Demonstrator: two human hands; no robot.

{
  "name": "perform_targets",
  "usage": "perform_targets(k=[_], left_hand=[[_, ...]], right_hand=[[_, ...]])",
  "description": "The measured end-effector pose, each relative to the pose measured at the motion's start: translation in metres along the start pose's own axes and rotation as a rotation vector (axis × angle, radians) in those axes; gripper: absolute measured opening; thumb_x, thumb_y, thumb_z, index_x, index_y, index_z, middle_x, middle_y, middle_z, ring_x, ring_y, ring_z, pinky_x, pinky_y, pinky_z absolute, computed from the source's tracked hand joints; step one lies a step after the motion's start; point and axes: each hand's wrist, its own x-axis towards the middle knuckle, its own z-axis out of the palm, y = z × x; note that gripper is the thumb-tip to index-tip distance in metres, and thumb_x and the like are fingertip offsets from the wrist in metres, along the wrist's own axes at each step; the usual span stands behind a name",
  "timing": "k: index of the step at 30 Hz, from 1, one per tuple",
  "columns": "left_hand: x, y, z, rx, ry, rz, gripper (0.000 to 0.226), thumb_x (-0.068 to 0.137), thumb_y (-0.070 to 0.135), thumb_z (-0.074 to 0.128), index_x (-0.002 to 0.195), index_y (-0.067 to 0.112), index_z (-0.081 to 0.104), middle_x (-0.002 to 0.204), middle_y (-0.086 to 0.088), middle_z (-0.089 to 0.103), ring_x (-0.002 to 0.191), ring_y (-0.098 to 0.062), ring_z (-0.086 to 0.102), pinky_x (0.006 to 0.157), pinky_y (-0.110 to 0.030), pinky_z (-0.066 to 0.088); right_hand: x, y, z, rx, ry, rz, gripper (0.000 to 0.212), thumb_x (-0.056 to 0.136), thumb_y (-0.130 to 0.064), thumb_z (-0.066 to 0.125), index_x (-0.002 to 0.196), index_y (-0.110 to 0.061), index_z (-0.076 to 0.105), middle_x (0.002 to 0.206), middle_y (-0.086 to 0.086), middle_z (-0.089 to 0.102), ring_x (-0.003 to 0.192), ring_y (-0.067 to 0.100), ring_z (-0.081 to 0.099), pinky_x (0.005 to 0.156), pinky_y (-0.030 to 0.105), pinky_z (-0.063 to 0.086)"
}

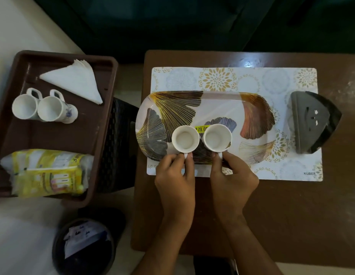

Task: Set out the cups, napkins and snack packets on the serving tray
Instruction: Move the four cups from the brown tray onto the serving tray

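An oval serving tray [252,108] with leaf patterns lies on a placemat [218,78]. Two white cups stand side by side on its near part. My left hand [175,179] pinches the handle of the left cup [185,139]. My right hand [233,178] pinches the handle of the right cup [216,137]. On the left, a brown crate tray [89,124] holds two more white cups [25,109] [51,111], a stack of folded white napkins [73,80] and yellow snack packets [47,172].
A dark triangular napkin holder [311,121] stands on the placemat's right end. The brown table [291,215] extends to the right and toward me. A dark round bin [83,247] with papers sits on the floor, lower left.
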Motion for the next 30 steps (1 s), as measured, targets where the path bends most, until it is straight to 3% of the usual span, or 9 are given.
perform_targets(k=[7, 15, 25, 30], left_hand=[[-0.004, 0.003, 0.002, 0.0, 0.015, -0.015, 0.014, 0.098, 0.021, 0.074, 0.1, 0.009, 0.08, 0.089, 0.0, 0.07, 0.08, -0.016, 0.067, 0.067, -0.039, 0.061], [-0.008, 0.007, 0.003, 0.001, 0.021, -0.015, 0.014, 0.098, 0.023, 0.075, 0.103, 0.011, 0.08, 0.089, 0.002, 0.07, 0.079, -0.012, 0.066, 0.069, -0.034, 0.06], [-0.008, 0.001, 0.0, -0.001, -0.011, -0.021, 0.015, 0.098, 0.026, 0.075, 0.1, 0.011, 0.08, 0.089, 0.001, 0.071, 0.08, -0.012, 0.068, 0.071, -0.025, 0.056], [-0.006, -0.001, 0.0, -0.002, -0.042, -0.02, 0.017, 0.098, 0.029, 0.074, 0.1, 0.013, 0.078, 0.089, 0.002, 0.072, 0.081, -0.013, 0.068, 0.072, -0.033, 0.06]], right_hand=[[0.001, 0.01, -0.008, -0.043, -0.016, 0.003, 0.015, 0.089, -0.019, 0.077, 0.09, -0.005, 0.08, 0.081, 0.006, 0.077, 0.072, 0.019, 0.072, 0.071, 0.025, 0.056], [0.002, 0.012, -0.009, -0.05, -0.021, 0.011, 0.01, 0.088, -0.013, 0.079, 0.092, -0.004, 0.08, 0.083, 0.007, 0.078, 0.073, 0.019, 0.072, 0.071, 0.03, 0.058], [-0.003, 0.012, -0.006, -0.077, -0.026, 0.001, 0.008, 0.087, -0.013, 0.079, 0.088, -0.006, 0.077, 0.081, 0.006, 0.076, 0.072, 0.02, 0.069, 0.07, 0.025, 0.052], [-0.004, 0.011, -0.004, -0.076, -0.016, -0.007, 0.011, 0.087, -0.015, 0.08, 0.089, -0.005, 0.076, 0.082, 0.006, 0.075, 0.074, 0.021, 0.069, 0.071, 0.028, 0.055]])
